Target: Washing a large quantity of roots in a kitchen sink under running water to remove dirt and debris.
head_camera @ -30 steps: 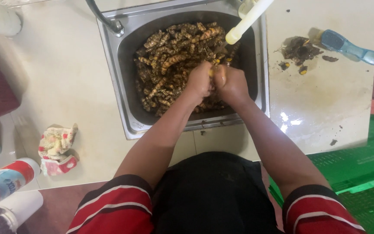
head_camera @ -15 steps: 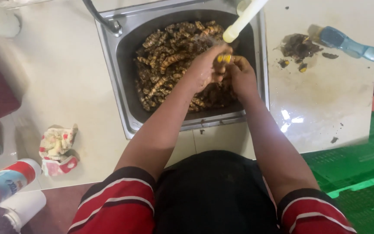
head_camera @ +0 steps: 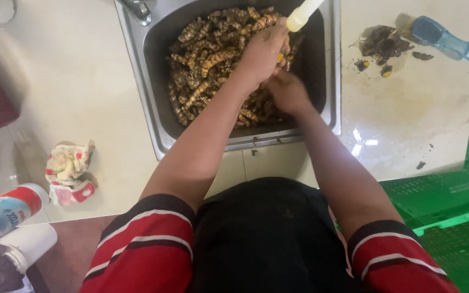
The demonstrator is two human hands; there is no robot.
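Our left hand (head_camera: 264,51) was curled tight around a small yellow-orange piece of root (head_camera: 281,56), right under the pale yellow tap spout (head_camera: 304,14), and our right hand (head_camera: 286,92) sat just below with fingers bent into the pile, though we couldn't tell if it actually gripped anything. Both were inside the square stainless steel sink (head_camera: 137,59), over the heap of muddy brown knobbly roots (head_camera: 207,59). Honestly, a wet root that small could've slipped and vanished into the heap. Mud could've splashed onto the cream countertop (head_camera: 77,87), near the crumpled patterned cloth (head_camera: 69,171) or the blue plastic brush (head_camera: 449,43).
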